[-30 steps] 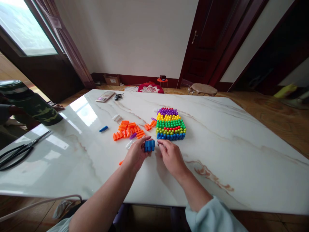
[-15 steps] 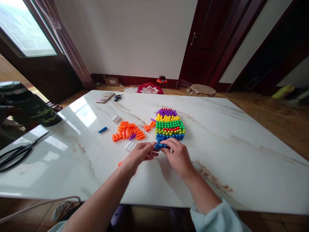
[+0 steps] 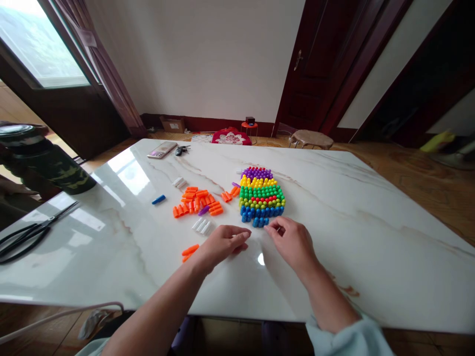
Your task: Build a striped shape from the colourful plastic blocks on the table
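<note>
Blue capsule-shaped plastic pieces (image 3: 261,222) stand on the table at the front of a block of similar pieces (image 3: 261,192). The block runs in rows of blue, olive, red, green, yellow and purple, with red tips at the far end. My right hand (image 3: 293,242) is just to the right of the front blue pieces, fingertips beside them, loosely curled with nothing visible in it. My left hand (image 3: 226,242) hovers over the table to the left, empty, its fingers bent and slightly apart. Orange pieces (image 3: 198,200) lie in a pile beyond it.
White pieces (image 3: 201,226), a purple piece (image 3: 204,210), a single blue piece (image 3: 158,199) and more orange pieces (image 3: 190,250) lie leftward on the marble-look table (image 3: 352,237). Scissors (image 3: 33,232), a camouflage flask (image 3: 55,163), a phone (image 3: 162,150) and keys (image 3: 181,150) sit farther out.
The small blue cluster held between both hands now stands on the table against the block's front. Both hands have let go; the right moved right and the left drew slightly back.
</note>
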A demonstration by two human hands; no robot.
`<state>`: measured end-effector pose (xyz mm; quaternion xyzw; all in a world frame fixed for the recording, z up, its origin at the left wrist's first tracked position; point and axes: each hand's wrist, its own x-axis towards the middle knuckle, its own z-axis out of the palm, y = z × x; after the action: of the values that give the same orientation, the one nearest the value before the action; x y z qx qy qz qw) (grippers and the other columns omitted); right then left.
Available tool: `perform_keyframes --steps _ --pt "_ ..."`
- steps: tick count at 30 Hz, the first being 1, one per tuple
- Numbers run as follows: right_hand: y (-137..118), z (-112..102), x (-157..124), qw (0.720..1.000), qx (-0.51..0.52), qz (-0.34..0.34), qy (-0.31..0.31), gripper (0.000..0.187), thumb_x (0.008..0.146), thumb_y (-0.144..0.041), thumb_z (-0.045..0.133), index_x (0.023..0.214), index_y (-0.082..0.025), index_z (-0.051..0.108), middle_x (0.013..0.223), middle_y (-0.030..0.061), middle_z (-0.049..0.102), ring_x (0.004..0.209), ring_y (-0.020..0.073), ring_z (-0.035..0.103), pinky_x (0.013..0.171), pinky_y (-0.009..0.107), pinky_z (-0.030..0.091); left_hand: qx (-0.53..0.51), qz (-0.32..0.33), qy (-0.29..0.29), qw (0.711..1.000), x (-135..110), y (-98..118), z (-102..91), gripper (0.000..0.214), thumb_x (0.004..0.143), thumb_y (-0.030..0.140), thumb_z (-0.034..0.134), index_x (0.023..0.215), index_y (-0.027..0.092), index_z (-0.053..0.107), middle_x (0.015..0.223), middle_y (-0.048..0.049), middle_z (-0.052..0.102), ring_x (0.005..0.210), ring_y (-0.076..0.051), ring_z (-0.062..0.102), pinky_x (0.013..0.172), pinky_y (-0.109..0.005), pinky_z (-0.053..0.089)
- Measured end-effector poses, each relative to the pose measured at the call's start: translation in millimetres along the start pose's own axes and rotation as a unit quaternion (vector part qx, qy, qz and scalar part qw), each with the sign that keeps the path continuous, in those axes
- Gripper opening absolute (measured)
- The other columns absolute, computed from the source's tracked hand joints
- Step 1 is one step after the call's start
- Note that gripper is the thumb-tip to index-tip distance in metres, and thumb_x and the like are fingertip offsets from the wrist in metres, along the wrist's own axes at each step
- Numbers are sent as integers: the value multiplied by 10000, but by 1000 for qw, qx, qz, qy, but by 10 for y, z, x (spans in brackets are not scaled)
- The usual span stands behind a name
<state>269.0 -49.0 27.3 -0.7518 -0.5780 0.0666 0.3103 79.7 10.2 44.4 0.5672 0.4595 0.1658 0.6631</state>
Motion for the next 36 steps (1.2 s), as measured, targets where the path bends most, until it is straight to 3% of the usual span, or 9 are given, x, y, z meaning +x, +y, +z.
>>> perform_keyframes --steps 4,10,19,36 --pt "-74 35 -44 998 4 -26 -54 90 815 -285 610 816 -256 694 845 -2 700 672 146 613 621 255 425 -20 -1 -17 1000 -6 34 43 473 753 377 724 1168 154 679 796 -92 745 847 -210 689 749 -299 505" --pt "-84 117 -12 998 -14 -31 -60 227 823 -238 586 1015 -254 705 914 8 697 681 139 608 644 255 429 -36 8 -33 999 6 36 81 585 742 369 740 1263 138 606 915 -115 743 915 -237 688 682 -288 513" --pt "-98 110 6 996 -45 -36 -71 244 832 -242 570 1040 -250 696 1013 -10 680 703 120 603 654 248 408 -8 0 -42 999 -3 54 64 661 763 393 715 1334 112 535 827 -101 741 877 -221 683 664 -272 495" --pt "-139 126 2 993 -58 -40 -94 251 832 -234 542 1037 -253 686 989 -5 665 730 124 596 662 244 388 8 11 -49 999 42 21 65 615 778 364 696 1333 147 544 798 -81 729 866 -215 680 656 -264 482"
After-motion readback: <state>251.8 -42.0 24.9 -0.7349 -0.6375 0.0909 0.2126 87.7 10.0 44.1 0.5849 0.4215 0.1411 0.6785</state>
